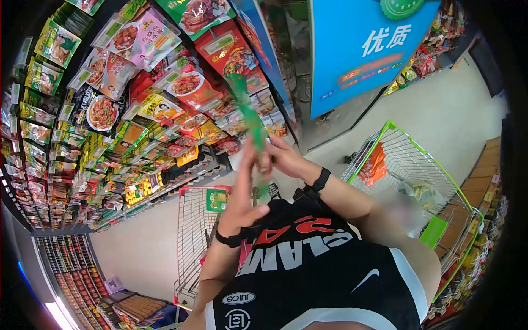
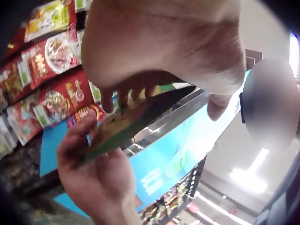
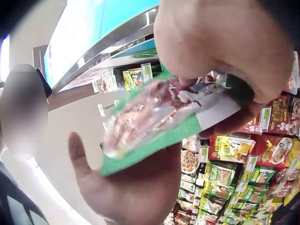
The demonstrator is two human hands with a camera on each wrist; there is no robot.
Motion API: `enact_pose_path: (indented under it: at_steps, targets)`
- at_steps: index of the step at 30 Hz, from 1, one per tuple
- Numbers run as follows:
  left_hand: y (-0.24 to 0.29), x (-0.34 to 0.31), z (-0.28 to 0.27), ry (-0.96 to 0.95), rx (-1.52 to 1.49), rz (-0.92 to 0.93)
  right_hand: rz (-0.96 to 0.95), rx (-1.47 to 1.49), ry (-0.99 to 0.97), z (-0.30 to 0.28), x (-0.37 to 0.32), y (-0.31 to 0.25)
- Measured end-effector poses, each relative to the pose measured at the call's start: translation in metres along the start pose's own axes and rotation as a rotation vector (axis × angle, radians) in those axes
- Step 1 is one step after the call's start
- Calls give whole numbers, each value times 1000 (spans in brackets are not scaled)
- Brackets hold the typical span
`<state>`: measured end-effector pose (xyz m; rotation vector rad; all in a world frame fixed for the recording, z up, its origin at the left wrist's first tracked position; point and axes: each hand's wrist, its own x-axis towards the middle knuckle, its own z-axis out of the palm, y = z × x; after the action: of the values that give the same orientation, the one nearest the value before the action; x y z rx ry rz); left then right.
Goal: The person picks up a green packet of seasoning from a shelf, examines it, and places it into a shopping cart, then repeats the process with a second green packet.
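Observation:
A green-edged clear package of meat-like pieces stands tilted, nearly edge-on in the head view and blurred. My right hand grips its near end; in the right wrist view that hand has its fingers round the end of the package. My left hand lies along the other side, fingers fairly straight and thumb held away from it. In the left wrist view the left hand is above the package, with the right hand below. Part of the left fingers is hidden behind the package.
Racks of hanging food packets fill the left side. A blue sign stands ahead. A green-rimmed cart holding orange packets is at right. Another cart is at lower left, near my body.

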<state>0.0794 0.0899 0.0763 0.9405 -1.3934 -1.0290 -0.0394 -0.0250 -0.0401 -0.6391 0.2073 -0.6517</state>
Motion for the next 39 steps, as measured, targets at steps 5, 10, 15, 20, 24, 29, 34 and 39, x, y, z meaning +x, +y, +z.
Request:
enact_pose_path:
  at_steps: [5,10,15,20,24,29,34,39]
  targets:
    - [-15,25,7,-271,803,148,122,860,33,-11,8,0]
    - [-29,37,-19,-263,786,175,97,1088,88,-9,27,-9]
    - [-41,52,-65,-253,641,211,23,713,48,-12,51,-15]
    - [-53,64,-109,-162,312,207,-168,-1259,464,46,99,-55]
    - [-78,68,-141,-95,34,117,-386,-1369,735,42,118,-59]
    - [-63,100,-166,0,-198,-56,-633,-1041,642,60,117,-55]
    - [-46,141,-203,5,-157,12,-659,-507,247,61,126,-66]
    - [-30,174,-204,24,-94,19,-395,-357,165,38,146,-33]
